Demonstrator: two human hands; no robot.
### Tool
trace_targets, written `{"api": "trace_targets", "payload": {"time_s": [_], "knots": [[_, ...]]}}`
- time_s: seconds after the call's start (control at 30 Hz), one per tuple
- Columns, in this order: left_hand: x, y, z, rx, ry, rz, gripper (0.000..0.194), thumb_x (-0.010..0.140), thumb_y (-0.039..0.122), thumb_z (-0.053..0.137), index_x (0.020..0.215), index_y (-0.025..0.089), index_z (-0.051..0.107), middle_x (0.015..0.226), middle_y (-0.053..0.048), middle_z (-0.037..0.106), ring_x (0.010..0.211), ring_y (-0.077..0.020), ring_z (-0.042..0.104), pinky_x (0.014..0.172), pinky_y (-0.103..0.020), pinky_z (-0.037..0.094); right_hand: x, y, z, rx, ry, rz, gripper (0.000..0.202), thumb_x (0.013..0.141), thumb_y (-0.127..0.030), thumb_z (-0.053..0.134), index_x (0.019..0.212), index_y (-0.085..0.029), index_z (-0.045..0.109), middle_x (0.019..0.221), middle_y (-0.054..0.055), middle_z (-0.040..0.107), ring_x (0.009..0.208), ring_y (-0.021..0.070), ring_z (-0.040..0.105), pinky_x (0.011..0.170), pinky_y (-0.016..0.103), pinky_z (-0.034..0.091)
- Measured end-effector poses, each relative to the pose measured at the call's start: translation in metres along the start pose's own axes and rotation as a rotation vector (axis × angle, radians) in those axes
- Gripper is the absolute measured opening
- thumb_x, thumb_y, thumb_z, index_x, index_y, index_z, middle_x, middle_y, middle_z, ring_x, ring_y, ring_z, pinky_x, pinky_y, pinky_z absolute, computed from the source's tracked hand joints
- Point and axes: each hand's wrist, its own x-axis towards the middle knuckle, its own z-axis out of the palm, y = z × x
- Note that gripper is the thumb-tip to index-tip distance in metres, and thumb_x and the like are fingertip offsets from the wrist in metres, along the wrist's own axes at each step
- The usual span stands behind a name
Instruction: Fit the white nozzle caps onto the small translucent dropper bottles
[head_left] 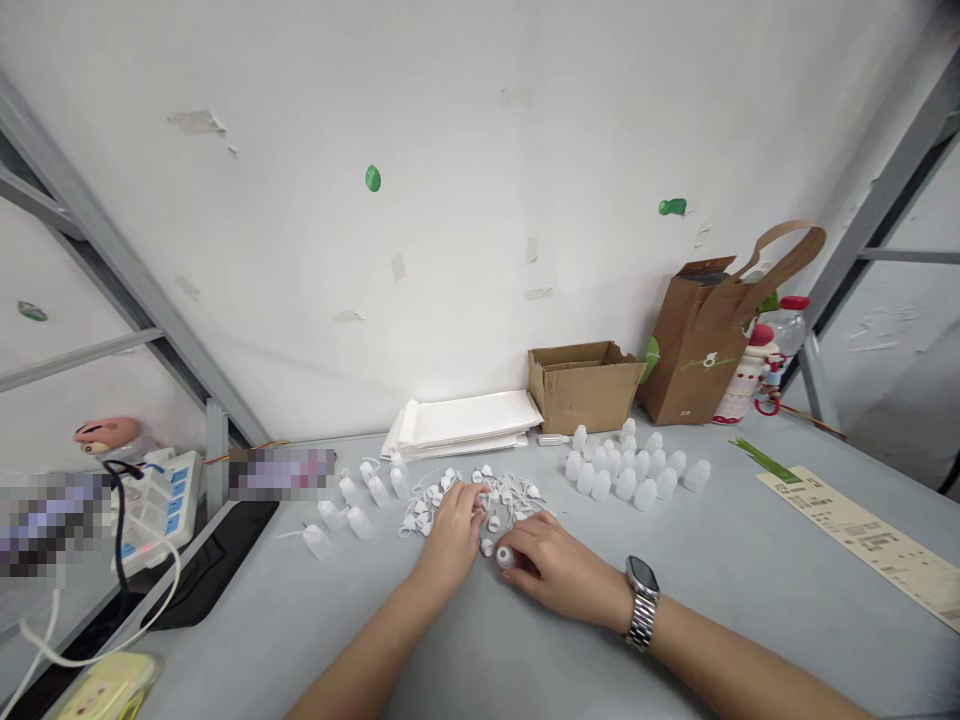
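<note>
My right hand (551, 562), with a watch at the wrist, holds a small translucent white plastic bottle (504, 557) between thumb and fingers, its open neck facing me. My left hand (454, 525) is at the pile of white caps (429, 497) with thin cords, its fingertips bent together; what they pinch is hidden. A loose white cap (487, 547) lies between the hands. To the right stands a group of uncapped translucent bottles (625, 484). On the left several capped bottles (359, 523) lie or lean on the grey table.
Behind are a stack of white sheets (465, 424), an open cardboard box (585, 390) and a brown paper bag (694, 350). A paper strip (862, 535) lies at right. A black phone-like slab (217, 565) and a power strip (161, 510) with cables sit at left.
</note>
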Motion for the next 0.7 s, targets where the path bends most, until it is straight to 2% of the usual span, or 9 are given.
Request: {"api": "trace_targets", "payload": {"time_s": [0.1, 0.43, 0.7], "knots": [[0.0003, -0.0024, 0.0014, -0.012, 0.006, 0.021, 0.039, 0.076, 0.001, 0.041, 0.107, 0.019, 0.056, 0.087, -0.004, 0.053, 0.082, -0.0178, 0.056, 0.079, -0.036, 0.048, -0.0002, 0.0002, 0.0002, -0.006, -0.002, -0.005, 0.009, 0.081, -0.021, 0.06, 0.089, -0.017, 0.061, 0.085, 0.003, 0.066, 0.083, 0.0171, 0.058, 0.085, 0.031, 0.036], [-0.0008, -0.0012, 0.0017, -0.025, -0.037, 0.048, 0.029, 0.08, 0.006, 0.042, 0.09, 0.021, 0.065, 0.083, -0.004, 0.057, 0.081, -0.0185, 0.057, 0.075, -0.035, 0.05, 0.0001, 0.0024, 0.0034, -0.004, -0.006, -0.027, 0.009, 0.082, -0.021, 0.058, 0.09, -0.018, 0.061, 0.087, 0.004, 0.065, 0.085, 0.0182, 0.058, 0.085, 0.033, 0.036], [-0.0009, 0.001, -0.0004, -0.026, -0.045, 0.019, 0.028, 0.08, 0.009, 0.046, 0.097, 0.022, 0.063, 0.09, -0.005, 0.057, 0.083, -0.0187, 0.058, 0.077, -0.036, 0.05, -0.0003, 0.0021, 0.0023, -0.011, -0.01, -0.028, 0.007, 0.082, -0.02, 0.058, 0.089, -0.018, 0.059, 0.086, 0.003, 0.065, 0.084, 0.0179, 0.057, 0.085, 0.032, 0.037]]}}
